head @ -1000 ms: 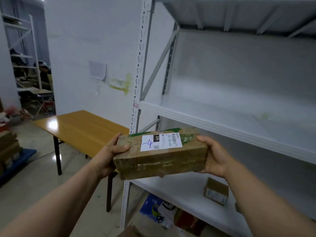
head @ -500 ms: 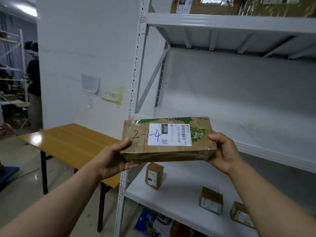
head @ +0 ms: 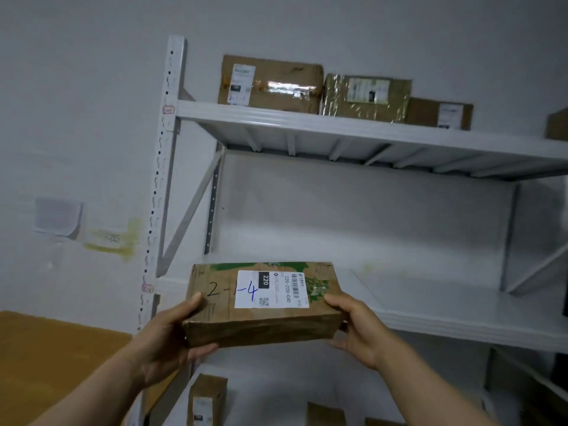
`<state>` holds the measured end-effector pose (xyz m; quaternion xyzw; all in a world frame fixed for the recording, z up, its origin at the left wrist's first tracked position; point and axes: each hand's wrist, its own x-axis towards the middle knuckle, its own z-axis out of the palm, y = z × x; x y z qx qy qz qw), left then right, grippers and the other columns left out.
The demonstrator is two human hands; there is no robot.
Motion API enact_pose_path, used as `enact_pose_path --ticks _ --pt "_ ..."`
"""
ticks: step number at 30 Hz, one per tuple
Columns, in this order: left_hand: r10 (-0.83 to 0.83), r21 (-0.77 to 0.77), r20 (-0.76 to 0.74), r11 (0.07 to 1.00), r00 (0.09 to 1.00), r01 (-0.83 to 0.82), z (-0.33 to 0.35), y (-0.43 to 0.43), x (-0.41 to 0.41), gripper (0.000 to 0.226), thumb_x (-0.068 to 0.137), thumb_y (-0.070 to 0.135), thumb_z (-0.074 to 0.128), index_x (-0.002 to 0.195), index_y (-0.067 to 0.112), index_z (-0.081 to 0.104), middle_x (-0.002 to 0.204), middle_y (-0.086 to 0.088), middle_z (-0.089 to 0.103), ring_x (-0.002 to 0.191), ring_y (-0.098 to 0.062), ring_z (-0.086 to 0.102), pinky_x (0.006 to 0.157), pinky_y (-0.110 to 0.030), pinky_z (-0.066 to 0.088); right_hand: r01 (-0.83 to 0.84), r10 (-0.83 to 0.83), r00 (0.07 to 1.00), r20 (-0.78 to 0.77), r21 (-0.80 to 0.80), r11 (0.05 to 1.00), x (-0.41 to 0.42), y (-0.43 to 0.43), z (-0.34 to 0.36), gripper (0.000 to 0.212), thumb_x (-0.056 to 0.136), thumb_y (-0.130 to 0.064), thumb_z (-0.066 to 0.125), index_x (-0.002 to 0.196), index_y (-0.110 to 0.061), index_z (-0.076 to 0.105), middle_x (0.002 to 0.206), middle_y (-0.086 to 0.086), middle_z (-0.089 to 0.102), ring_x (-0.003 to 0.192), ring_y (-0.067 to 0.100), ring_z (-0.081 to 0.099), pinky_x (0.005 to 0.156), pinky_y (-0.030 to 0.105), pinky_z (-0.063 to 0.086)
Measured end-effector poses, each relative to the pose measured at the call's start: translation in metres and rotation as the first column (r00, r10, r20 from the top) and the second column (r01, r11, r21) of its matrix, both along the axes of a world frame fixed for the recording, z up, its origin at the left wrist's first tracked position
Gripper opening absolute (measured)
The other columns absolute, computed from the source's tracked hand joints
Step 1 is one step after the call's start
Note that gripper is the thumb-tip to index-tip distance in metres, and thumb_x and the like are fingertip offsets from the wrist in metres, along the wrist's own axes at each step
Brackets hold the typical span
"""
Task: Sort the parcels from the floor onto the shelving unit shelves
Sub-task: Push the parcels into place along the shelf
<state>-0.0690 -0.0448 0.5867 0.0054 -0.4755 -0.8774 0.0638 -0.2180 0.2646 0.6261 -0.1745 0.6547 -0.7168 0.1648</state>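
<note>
Held between the left hand (head: 166,342) and right hand (head: 359,330), the parcel (head: 261,305) has risen from below the middle shelf (head: 461,324) to its front edge. The view has tilted up, revealing the top shelf (head: 353,126) and 3 boxes (head: 270,84) on it.

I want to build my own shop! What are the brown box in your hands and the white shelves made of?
The brown rectangular cardboard parcel looks like matte cardboard: dull brown, creased edges, a white paper label stuck on. The white shelving unit shelves are probably painted metal: smooth, thin, with folded ribs underneath and a hole-punched upright post.
</note>
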Motion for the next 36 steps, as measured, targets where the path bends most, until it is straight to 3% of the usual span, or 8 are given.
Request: enact_pose_path --ticks 4,7,11,14,19,23,30,36 --pt "0.056 -0.067 -0.065 0.996 0.996 -0.061 0.042 0.046 -0.042 0.048 0.076 0.029 0.072 0.121 0.012 0.067 0.119 -0.019 0.070 0.106 -0.039 0.068 0.086 -0.051 0.056 0.094 -0.111 0.986 -0.128 -0.130 0.987 -0.009 0.025 0.029 0.035 0.091 -0.024 0.065 0.126 -0.027 0.061 0.109 0.003 0.078 0.094 0.018 0.076 0.071 0.030 0.056" --pt "0.069 -0.093 -0.138 0.992 0.988 -0.082 0.079 0.081 -0.063 0.048 0.076 0.028 0.070 0.121 0.014 0.067 0.119 -0.019 0.070 0.114 -0.040 0.064 0.095 -0.049 0.051 0.210 -0.253 0.943 -0.218 -0.204 0.956 -0.021 0.053 0.058 0.040 0.090 -0.031 0.067 0.128 -0.028 0.055 0.106 0.001 0.078 0.100 0.019 0.072 0.080 0.036 0.053" --pt "0.085 -0.121 -0.252 0.985 0.964 -0.119 0.130 0.129 -0.087 0.043 0.077 0.027 0.070 0.117 0.013 0.067 0.113 -0.019 0.072 0.111 -0.040 0.064 0.094 -0.051 0.051 0.271 -0.359 0.887 -0.292 -0.302 0.914 -0.039 0.100 0.101 0.035 0.089 -0.034 0.069 0.119 -0.028 0.053 0.095 -0.003 0.079 0.089 0.013 0.074 0.075 0.034 0.055" --pt "0.104 -0.109 -0.328 0.983 0.939 -0.147 0.165 0.169 -0.112 0.040 0.076 0.027 0.071 0.113 0.012 0.070 0.110 -0.018 0.073 0.110 -0.039 0.064 0.092 -0.050 0.053 0.297 -0.416 0.845 -0.336 -0.352 0.888 -0.056 0.142 0.133 0.036 0.087 -0.037 0.072 0.116 -0.026 0.055 0.090 -0.005 0.078 0.096 0.016 0.070 0.084 0.041 0.055" --pt "0.079 -0.072 -0.426 0.990 0.901 -0.120 0.206 0.246 -0.154 0.016 0.072 0.028 0.072 0.082 0.019 0.080 0.108 -0.016 0.074 0.100 -0.034 0.067 0.085 -0.046 0.055 0.308 -0.479 0.768 -0.425 -0.412 0.858 -0.083 0.217 0.174 0.034 0.087 -0.039 0.072 0.116 -0.032 0.058 0.089 -0.012 0.077 0.098 0.014 0.068 0.088 0.040 0.054" --pt "0.045 -0.117 -0.502 0.986 0.864 -0.119 0.221 0.304 -0.188 0.036 0.075 0.030 0.068 0.106 0.013 0.072 0.108 -0.013 0.075 0.105 -0.032 0.067 0.086 -0.046 0.054 0.314 -0.529 0.717 -0.454 -0.468 0.826 -0.108 0.275 0.193 0.029 0.088 -0.039 0.071 0.115 -0.034 0.062 0.093 -0.012 0.077 0.096 0.010 0.069 0.088 0.037 0.055" --pt "-0.053 -0.205 -0.630 0.974 0.775 -0.100 0.225 0.374 -0.242 0.058 0.072 0.019 0.068 0.129 0.011 0.059 0.120 -0.019 0.068 0.109 -0.031 0.066 0.089 -0.047 0.053 0.308 -0.558 0.674 -0.485 -0.502 0.808 -0.161 0.350 0.197 0.024 0.092 -0.034 0.068 0.116 -0.035 0.064 0.104 -0.007 0.078 0.105 0.013 0.069 0.093 0.038 0.053" --pt "-0.166 -0.331 -0.766 0.930 0.621 -0.159 0.281 0.408 -0.279 0.066 0.068 0.015 0.063 0.133 0.024 0.050 0.112 -0.007 0.068 0.107 -0.028 0.065 0.089 -0.042 0.057 0.307 -0.642 0.549 -0.534 -0.586 0.750 -0.202 0.387 0.247 0.048 0.081 -0.045 0.071 0.123 -0.033 0.053 0.114 -0.004 0.073 0.106 0.016 0.070 0.089 0.037 0.055"
